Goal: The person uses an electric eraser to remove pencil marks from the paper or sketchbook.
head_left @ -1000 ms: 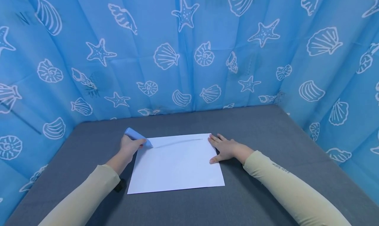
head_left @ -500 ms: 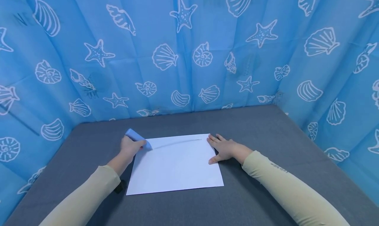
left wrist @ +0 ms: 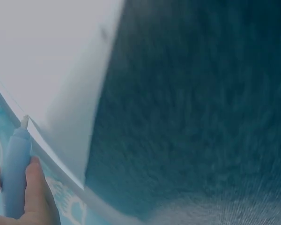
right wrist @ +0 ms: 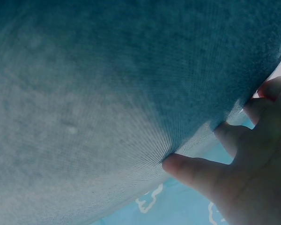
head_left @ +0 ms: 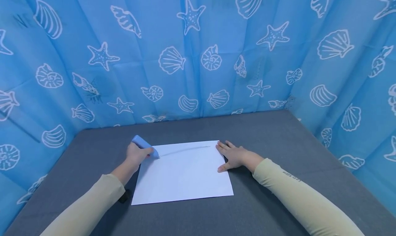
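My left hand (head_left: 136,154) grips a thick light-blue marker (head_left: 141,142) at the upper left corner of a white sheet of paper (head_left: 185,177). The marker slants, its tip at the paper's surface. Thumb and fingers wrap its body in the left wrist view, where the marker (left wrist: 16,164) shows a narrow pale tip. A faint, slightly curved line (head_left: 185,149) runs along the paper's upper part, from near the tip toward the right. My right hand (head_left: 234,156) lies with spread fingers over the paper's right edge, its thumb lower on the sheet.
The paper lies on a table covered with dark grey cloth (head_left: 198,217). A blue curtain (head_left: 191,71) printed with white shells and starfish stands behind the table and along both sides. A small black object (head_left: 124,196) shows under the left sleeve's cuff.
The head view has shifted slightly, moving the scene a little down and left. Both hands and the marker keep nearly the same place on the paper.
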`<state>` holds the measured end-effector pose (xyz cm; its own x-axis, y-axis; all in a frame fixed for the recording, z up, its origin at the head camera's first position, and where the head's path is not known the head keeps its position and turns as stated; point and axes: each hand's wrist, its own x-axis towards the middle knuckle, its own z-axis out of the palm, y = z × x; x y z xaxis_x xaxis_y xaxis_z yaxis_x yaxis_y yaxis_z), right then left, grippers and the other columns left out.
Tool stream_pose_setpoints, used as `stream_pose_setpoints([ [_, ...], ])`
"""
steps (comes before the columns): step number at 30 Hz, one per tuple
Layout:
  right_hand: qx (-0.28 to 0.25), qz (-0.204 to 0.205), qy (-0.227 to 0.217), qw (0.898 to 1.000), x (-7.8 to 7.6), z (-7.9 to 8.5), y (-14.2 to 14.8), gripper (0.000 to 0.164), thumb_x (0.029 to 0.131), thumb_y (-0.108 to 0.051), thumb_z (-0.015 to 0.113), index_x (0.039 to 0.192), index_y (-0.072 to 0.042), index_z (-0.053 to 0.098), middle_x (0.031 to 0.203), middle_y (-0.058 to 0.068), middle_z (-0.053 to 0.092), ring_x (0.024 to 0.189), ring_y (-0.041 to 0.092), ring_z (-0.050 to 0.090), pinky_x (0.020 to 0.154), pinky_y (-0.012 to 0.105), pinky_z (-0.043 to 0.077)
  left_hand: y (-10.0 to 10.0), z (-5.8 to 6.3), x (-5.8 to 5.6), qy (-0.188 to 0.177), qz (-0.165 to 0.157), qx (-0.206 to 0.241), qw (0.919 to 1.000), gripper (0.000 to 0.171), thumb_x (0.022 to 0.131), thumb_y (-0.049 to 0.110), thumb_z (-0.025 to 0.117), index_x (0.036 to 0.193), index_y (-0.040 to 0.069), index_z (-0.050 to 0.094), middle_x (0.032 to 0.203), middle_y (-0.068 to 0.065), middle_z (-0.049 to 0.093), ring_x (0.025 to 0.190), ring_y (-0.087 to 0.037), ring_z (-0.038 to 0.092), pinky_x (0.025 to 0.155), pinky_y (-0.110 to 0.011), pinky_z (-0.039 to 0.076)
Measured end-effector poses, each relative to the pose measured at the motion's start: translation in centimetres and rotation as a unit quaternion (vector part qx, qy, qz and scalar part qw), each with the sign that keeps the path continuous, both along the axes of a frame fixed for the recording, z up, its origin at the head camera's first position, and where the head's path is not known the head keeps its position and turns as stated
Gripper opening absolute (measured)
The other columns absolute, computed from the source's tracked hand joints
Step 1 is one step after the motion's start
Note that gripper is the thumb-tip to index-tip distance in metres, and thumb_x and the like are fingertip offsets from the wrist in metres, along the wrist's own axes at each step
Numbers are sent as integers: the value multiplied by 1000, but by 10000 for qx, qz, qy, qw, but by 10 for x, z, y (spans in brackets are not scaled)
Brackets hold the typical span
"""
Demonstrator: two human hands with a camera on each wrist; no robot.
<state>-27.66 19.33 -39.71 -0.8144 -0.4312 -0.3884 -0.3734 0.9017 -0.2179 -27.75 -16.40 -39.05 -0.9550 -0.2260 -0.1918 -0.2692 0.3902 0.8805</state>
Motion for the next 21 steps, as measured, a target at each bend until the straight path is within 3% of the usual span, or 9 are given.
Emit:
stream_pose_setpoints([
  [21,-3,-28,-23,10000,2,3,-2,103,83,-61,63,156,-8,14,163,9,6,146,37,1,107,70,15,-1,0,-6,10,62,-96,9999,74,89,7,65,144,-12,18,138,-36,35,121,-47,45,102,-53,41],
])
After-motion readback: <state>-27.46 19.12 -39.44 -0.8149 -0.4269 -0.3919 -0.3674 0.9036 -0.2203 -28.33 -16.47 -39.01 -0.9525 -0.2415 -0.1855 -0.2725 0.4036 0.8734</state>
